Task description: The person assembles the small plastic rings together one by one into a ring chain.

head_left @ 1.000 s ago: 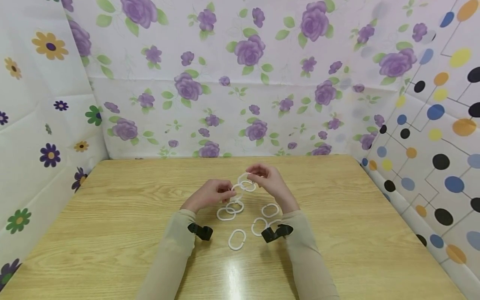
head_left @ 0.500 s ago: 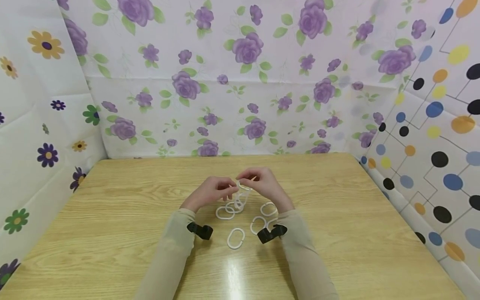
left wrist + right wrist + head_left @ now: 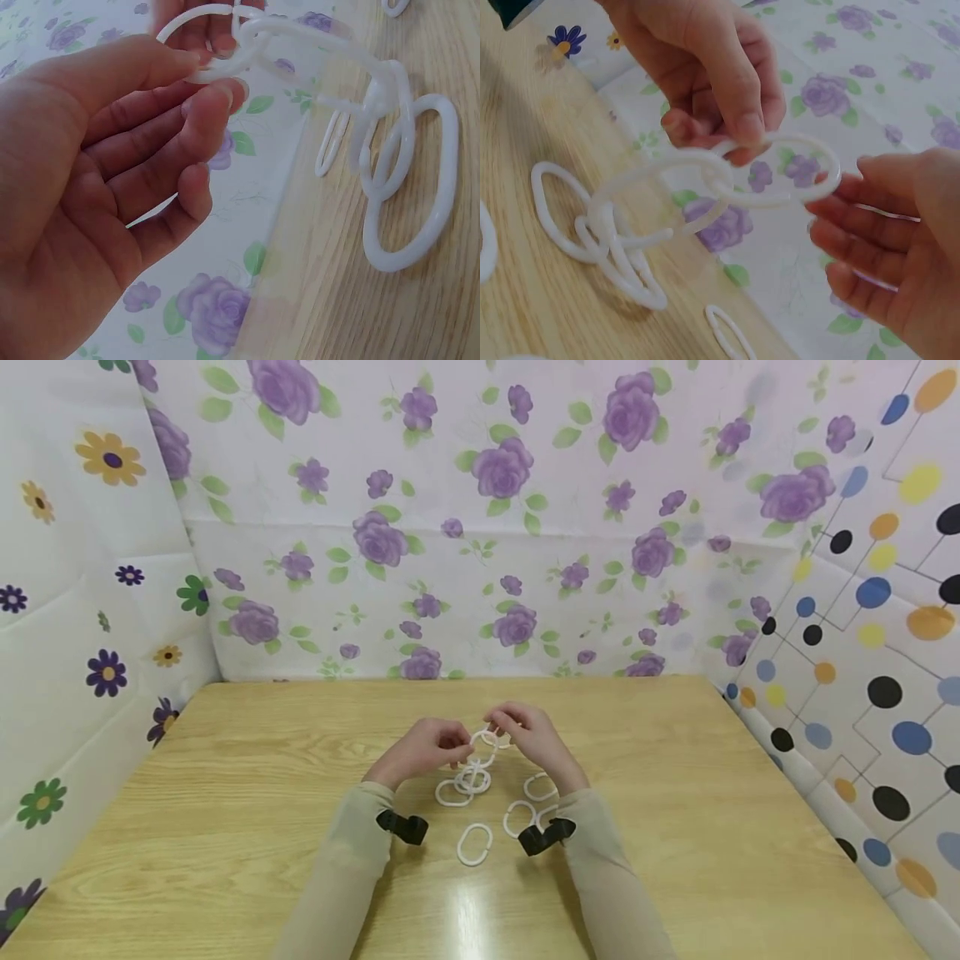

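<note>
White plastic chain links are in both hands' reach. My left hand (image 3: 426,750) pinches one link (image 3: 761,201) between thumb and index finger. A second link (image 3: 641,166) hangs through it and leads down to several more interlocked ones, the lowest link (image 3: 451,150) lying on the table. My right hand (image 3: 907,247) is at the far end of the pinched link, its fingertips right at the curve and its thumb held apart. In the head view the right hand (image 3: 528,737) stands just right of the raised links.
Loose white links lie on the wooden table (image 3: 300,827): a single link (image 3: 460,847) nearest me, another link (image 3: 506,820) beside one partly hidden by the right wrist camera (image 3: 546,837), and a link (image 3: 527,788) by the right wrist. Flowered cloth (image 3: 450,585) stands behind the table.
My right hand gripped a link, and the hands came together half a second ago. Now they are slightly apart, the right thumb off the link, which my left hand pinches.
</note>
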`<state>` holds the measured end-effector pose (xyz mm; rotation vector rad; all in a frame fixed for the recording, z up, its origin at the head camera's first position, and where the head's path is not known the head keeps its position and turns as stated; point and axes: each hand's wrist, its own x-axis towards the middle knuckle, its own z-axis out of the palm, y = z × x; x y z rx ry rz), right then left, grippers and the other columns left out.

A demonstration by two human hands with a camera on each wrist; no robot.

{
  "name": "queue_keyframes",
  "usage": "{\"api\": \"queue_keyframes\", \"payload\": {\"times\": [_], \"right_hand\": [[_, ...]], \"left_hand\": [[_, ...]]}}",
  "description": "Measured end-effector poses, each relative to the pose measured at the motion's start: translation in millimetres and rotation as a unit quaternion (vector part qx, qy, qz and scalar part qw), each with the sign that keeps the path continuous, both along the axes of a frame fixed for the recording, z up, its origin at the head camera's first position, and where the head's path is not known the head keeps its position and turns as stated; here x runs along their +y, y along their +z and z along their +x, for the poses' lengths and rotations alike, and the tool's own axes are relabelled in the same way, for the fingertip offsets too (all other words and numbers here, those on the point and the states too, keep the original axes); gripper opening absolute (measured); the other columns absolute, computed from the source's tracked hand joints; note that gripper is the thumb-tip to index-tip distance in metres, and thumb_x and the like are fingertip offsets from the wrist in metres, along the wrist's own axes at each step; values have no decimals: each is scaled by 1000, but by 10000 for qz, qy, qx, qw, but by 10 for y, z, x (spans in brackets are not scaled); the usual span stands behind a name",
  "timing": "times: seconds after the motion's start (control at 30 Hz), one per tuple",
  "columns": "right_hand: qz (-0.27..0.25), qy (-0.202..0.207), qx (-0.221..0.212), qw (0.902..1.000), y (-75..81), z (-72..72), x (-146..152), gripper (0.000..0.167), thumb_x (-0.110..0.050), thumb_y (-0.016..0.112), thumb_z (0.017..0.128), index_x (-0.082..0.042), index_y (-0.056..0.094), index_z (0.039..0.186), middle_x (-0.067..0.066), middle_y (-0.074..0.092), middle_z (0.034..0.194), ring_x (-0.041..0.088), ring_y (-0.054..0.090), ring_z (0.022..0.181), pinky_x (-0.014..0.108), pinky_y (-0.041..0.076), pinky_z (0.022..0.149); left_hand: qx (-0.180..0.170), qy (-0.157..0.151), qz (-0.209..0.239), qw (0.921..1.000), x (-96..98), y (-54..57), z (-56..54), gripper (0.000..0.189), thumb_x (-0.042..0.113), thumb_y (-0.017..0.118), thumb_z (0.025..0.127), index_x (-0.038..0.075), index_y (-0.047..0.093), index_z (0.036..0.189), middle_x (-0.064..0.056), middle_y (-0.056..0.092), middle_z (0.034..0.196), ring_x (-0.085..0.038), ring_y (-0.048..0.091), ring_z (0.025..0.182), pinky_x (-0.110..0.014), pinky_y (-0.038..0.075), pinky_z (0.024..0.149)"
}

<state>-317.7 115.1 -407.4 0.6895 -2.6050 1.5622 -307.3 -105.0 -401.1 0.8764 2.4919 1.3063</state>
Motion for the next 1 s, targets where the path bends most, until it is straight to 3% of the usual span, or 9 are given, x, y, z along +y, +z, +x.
{"api": "queue_keyframes", "payload": {"times": [0.1,0.27,0.47,0.6,0.8,0.9,1.0], "right_hand": [[455,-253,-288,9982,-60,-4,42,27,-21,51,102,-2,67,110,17,69,104,30,64,97,39,52,81],[1409,-373,-675,9870,-139,-13,126,27,-19,53,99,-1,66,115,18,66,116,30,61,104,43,49,89],[1900,31,-495,9805,-269,-46,204,29,-12,54,96,2,62,121,25,58,123,38,54,113,52,43,98],[2128,-30,-459,9760,-346,-52,222,27,-12,56,95,-2,63,120,27,48,135,45,40,127,58,33,106],[2318,-226,-528,9711,-373,-50,203,6,-10,67,88,-9,65,94,23,44,138,44,32,130,58,31,107],[2408,-272,-526,9688,-342,-40,188,10,-9,71,85,-10,62,81,22,44,137,44,31,131,58,30,107],[2497,-229,-490,9668,-325,-40,178,13,-9,72,85,-10,62,77,21,45,133,43,32,130,56,31,107]], "left_hand": [[-107,58,78,9999,5,-15,3,15,12,61,94,-1,66,97,-18,69,83,-40,66,78,-28,52,66],[-166,91,215,9996,4,-16,10,14,11,61,94,-2,64,98,-14,69,84,-41,66,79,-37,54,68],[-237,41,157,9996,-11,-8,24,13,13,61,94,1,64,99,-19,69,87,-39,66,79,-39,54,68],[-238,-29,80,9997,-34,-22,16,14,13,61,95,0,64,99,-24,68,89,-39,65,79,-38,54,67],[-312,-44,-28,9995,-62,-14,12,15,14,60,96,2,64,102,-23,68,90,-39,65,81,-32,52,66],[-316,-53,-73,9995,-65,-20,4,13,15,60,96,3,64,101,-22,68,90,-38,65,80,-35,53,69],[-283,-94,-96,9995,-63,-23,-5,12,14,60,96,4,64,100,-24,68,90,-38,65,80,-40,54,71]]}}
